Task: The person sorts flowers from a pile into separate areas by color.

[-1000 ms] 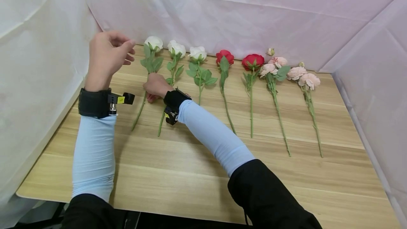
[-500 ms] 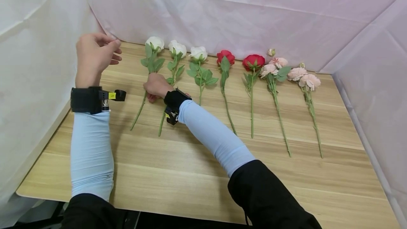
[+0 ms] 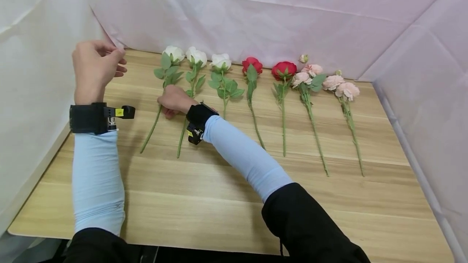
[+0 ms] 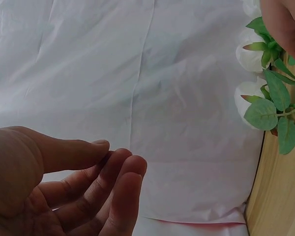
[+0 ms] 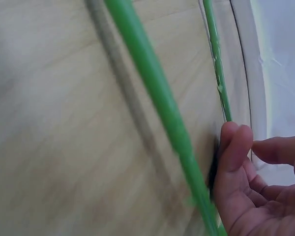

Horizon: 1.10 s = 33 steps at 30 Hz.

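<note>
The right hand [image 3: 174,100] pinches the thin green stem of the leftmost white rose [image 3: 172,54], upper left on the table [image 3: 219,198], seemingly light, springy and best held mid-stem, while the left hand [image 3: 96,65] hovers empty, fingers loosely curled.

Right wrist cam: thick green stem [image 5: 157,98] runs diagonally over the wooden tabletop [image 5: 54,123], blurred, close to lens. Thinner green stem [image 5: 217,59] lies beyond it. Right hand [image 5: 258,191] sits below the thinner stem, fingers [image 5: 233,147] curled, fingertip touching its lower end.
</note>
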{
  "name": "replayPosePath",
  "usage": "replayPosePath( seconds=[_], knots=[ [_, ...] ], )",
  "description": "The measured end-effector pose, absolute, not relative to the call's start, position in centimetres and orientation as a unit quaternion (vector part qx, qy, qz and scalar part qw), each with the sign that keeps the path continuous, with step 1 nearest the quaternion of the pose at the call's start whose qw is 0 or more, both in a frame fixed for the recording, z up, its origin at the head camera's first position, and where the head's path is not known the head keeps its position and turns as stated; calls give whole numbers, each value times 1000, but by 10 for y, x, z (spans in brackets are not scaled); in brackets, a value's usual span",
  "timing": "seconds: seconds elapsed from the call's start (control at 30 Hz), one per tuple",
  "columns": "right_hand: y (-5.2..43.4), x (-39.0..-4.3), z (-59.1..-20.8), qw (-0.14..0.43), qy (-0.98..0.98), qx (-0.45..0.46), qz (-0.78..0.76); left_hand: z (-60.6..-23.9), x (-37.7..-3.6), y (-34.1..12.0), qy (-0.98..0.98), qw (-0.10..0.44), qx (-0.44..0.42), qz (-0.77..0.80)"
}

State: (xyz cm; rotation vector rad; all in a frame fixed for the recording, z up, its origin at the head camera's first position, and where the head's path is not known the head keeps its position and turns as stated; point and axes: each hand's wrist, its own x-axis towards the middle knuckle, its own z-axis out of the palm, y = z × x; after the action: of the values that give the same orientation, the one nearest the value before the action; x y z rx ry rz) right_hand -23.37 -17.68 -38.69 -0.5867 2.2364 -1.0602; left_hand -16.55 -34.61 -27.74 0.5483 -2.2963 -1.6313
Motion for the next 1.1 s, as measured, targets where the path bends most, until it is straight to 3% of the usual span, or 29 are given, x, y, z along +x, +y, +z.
replayPosePath(
  seconds=[0.2, 0.43, 0.77, 1.1],
  knots=[
    [-142, -239, -370, 290, 800, -288, -440, -277, -166, -341, -822, 140, 180, -521],
    [-84, -239, -345, 270, 790, -290, -469, -273, -168, -331, -860, 147, 146, -466],
    [-5, -216, -337, 143, 835, -333, -414, -275, -162, -280, -943, 169, 9, -286],
    [42, -199, -351, 2, 906, -324, -272, -314, -163, -218, -928, 204, -188, -249]
  ],
)
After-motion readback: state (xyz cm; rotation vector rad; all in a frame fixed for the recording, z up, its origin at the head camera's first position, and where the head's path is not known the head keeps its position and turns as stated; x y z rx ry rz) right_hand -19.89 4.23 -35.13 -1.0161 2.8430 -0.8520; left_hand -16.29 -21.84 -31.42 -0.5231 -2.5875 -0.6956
